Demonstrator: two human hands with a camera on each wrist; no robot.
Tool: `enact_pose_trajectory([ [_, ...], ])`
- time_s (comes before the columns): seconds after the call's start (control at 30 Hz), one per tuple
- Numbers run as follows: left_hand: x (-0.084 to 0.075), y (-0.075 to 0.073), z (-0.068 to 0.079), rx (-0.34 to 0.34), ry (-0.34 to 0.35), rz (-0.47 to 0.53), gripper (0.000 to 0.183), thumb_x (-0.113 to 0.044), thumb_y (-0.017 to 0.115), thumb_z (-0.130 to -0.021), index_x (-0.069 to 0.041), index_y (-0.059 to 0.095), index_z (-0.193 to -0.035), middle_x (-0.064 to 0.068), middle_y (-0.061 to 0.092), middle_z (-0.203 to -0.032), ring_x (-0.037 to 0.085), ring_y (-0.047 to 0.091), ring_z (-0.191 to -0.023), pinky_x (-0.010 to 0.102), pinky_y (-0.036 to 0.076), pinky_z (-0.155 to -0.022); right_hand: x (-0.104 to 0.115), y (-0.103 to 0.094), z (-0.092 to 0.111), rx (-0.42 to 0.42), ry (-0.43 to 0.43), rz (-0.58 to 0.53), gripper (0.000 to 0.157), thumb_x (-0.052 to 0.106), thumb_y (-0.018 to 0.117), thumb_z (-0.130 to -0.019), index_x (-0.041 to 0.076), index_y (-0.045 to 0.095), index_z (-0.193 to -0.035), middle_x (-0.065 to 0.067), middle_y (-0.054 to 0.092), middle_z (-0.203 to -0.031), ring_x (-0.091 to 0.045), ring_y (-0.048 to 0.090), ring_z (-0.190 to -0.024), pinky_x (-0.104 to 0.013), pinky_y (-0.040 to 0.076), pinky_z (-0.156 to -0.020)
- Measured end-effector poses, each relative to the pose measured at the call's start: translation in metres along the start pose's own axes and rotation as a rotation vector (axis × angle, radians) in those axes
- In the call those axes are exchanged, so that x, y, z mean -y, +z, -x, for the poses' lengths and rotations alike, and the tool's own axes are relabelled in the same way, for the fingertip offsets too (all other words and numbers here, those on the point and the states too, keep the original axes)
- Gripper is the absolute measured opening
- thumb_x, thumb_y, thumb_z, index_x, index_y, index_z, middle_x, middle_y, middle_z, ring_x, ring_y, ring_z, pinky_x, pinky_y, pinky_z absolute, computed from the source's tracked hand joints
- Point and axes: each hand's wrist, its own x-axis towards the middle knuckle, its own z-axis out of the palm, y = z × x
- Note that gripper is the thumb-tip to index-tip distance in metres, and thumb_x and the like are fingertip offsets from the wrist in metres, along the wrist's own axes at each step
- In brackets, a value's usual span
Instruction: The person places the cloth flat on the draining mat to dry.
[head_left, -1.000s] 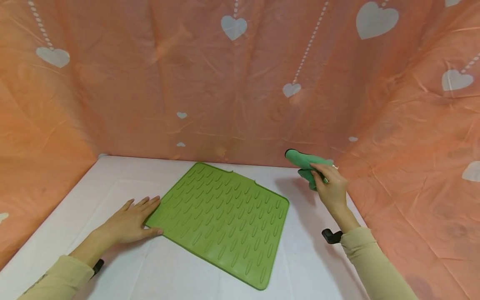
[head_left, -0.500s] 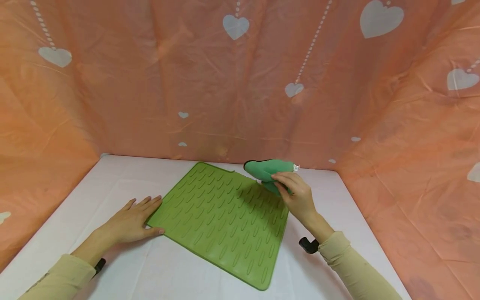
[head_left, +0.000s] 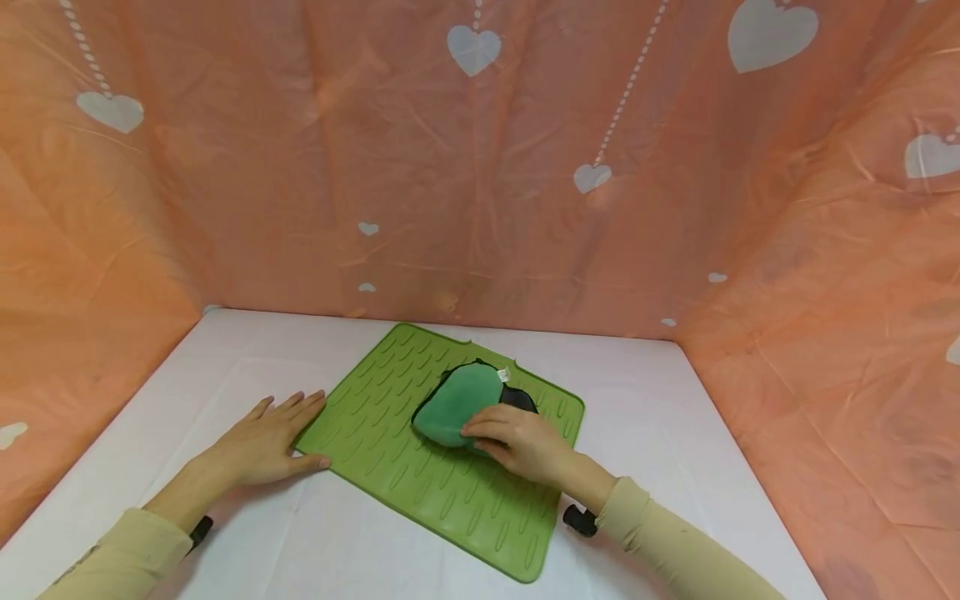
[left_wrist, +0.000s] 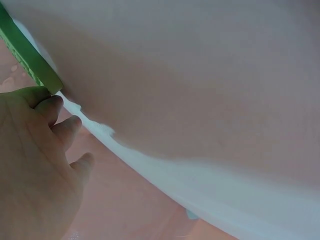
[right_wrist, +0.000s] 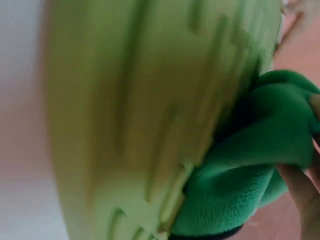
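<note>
In the head view my right hand [head_left: 528, 442] pinches a soft green plush cloth [head_left: 457, 404] with black edging and a small white tag. The cloth lies bunched over the middle of a ribbed green rubber mat [head_left: 487, 517]. Its folds show from the side in the right wrist view, close against the mat's ridges, with fingertips [right_wrist: 300, 187] gripping one fold. At the mat's left corner my left hand [head_left: 258, 446] rests with fingers spread, thumb along the near edge. From the left wrist, my fingers reach the mat's edge [left_wrist: 37, 62].
The mat sits at an angle on a white-covered table [head_left: 247, 542], with a notch in its far edge. Orange sheeting [head_left: 420, 208] printed with pale hearts encloses the table at the back and both sides. A black wrist mount [head_left: 580, 521] sits under my right wrist.
My right hand has carried the green cloth leftward and down from the table's far right side onto the mat's middle. My left hand stays at the mat's corner.
</note>
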Motion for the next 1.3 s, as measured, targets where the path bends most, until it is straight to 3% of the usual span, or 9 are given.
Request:
enact_pose_trajectory([
  [0.17,0.000,0.001,-0.001,0.001,0.003,0.000,0.101,-0.077,0.049,-0.078,-0.004,0.036,-0.145,0.013,0.037,-0.149,0.039,0.033,-0.135,0.064,0.020,-0.106,0.010,0.009,0.004,0.267,0.028,-0.015,0.030,0.022,0.068,-0.089,0.022,0.067,-0.119,0.008,0.063,-0.120,-0.010,0.054,-0.117,-0.025,0.046,-0.095],
  [0.33,0.001,0.001,-0.003,0.004,0.010,0.011,0.102,-0.077,0.051,-0.077,-0.003,0.036,-0.145,0.015,0.036,-0.149,0.040,0.033,-0.135,0.064,0.021,-0.106,0.014,0.010,0.003,0.341,0.063,-0.020,0.032,0.029,0.064,-0.091,0.024,0.064,-0.123,0.010,0.060,-0.125,-0.012,0.050,-0.122,-0.028,0.043,-0.100],
  [0.43,0.001,-0.002,-0.006,0.017,0.013,0.031,0.102,-0.076,0.053,-0.076,-0.002,0.035,-0.145,0.015,0.033,-0.150,0.041,0.031,-0.136,0.064,0.021,-0.106,0.013,0.006,0.003,0.293,0.088,-0.082,0.033,0.027,0.064,-0.092,0.022,0.063,-0.124,0.008,0.058,-0.128,-0.012,0.049,-0.123,-0.029,0.042,-0.101],
  [0.6,-0.006,-0.007,-0.016,0.023,0.013,0.112,0.099,-0.069,0.061,-0.076,-0.003,0.036,-0.145,0.015,0.029,-0.152,0.041,0.028,-0.137,0.064,0.021,-0.106,0.006,-0.001,0.007,0.085,0.102,-0.164,0.031,0.019,0.065,-0.091,0.014,0.064,-0.121,0.001,0.058,-0.128,-0.015,0.049,-0.122,-0.032,0.042,-0.101],
  [0.7,-0.015,-0.008,-0.029,-0.013,0.026,0.165,0.093,-0.063,0.063,-0.079,-0.002,0.037,-0.145,0.015,0.031,-0.151,0.040,0.031,-0.135,0.062,0.024,-0.106,0.000,-0.004,0.014,-0.012,0.144,-0.165,0.029,0.016,0.066,-0.090,0.011,0.066,-0.118,-0.001,0.058,-0.126,-0.017,0.051,-0.120,-0.034,0.043,-0.099],
  [0.83,-0.032,-0.008,-0.049,-0.086,0.054,0.243,0.082,-0.051,0.066,-0.084,-0.003,0.038,-0.144,0.016,0.038,-0.147,0.039,0.042,-0.129,0.057,0.034,-0.103,-0.008,-0.011,0.025,-0.068,0.264,-0.181,0.029,0.016,0.066,-0.090,0.010,0.065,-0.119,-0.002,0.058,-0.127,-0.019,0.051,-0.121,-0.038,0.044,-0.098],
  [0.97,-0.053,-0.005,-0.069,-0.126,0.034,0.339,0.064,-0.041,0.066,-0.088,-0.007,0.045,-0.139,0.014,0.051,-0.136,0.033,0.053,-0.119,0.051,0.045,-0.095,-0.018,-0.018,0.036,-0.090,0.424,-0.190,0.034,0.020,0.066,-0.090,0.013,0.063,-0.123,-0.001,0.058,-0.127,-0.020,0.052,-0.121,-0.042,0.045,-0.098],
  [1.1,-0.073,-0.005,-0.087,-0.134,0.023,0.427,0.042,-0.031,0.065,-0.090,-0.007,0.055,-0.124,0.010,0.061,-0.115,0.024,0.060,-0.101,0.043,0.051,-0.081,-0.029,-0.024,0.046,-0.064,0.583,-0.232,0.037,0.025,0.067,-0.090,0.016,0.062,-0.125,0.001,0.059,-0.126,-0.022,0.053,-0.121,-0.044,0.044,-0.098],
  [1.3,-0.095,-0.008,-0.109,-0.135,0.019,0.493,0.027,-0.028,0.066,-0.090,-0.008,0.061,-0.108,0.001,0.061,-0.097,0.014,0.058,-0.084,0.031,0.050,-0.068,-0.042,-0.028,0.056,0.054,0.673,-0.308,0.037,0.022,0.069,-0.088,0.015,0.063,-0.124,0.000,0.060,-0.124,-0.025,0.054,-0.118,-0.048,0.046,-0.095],
])
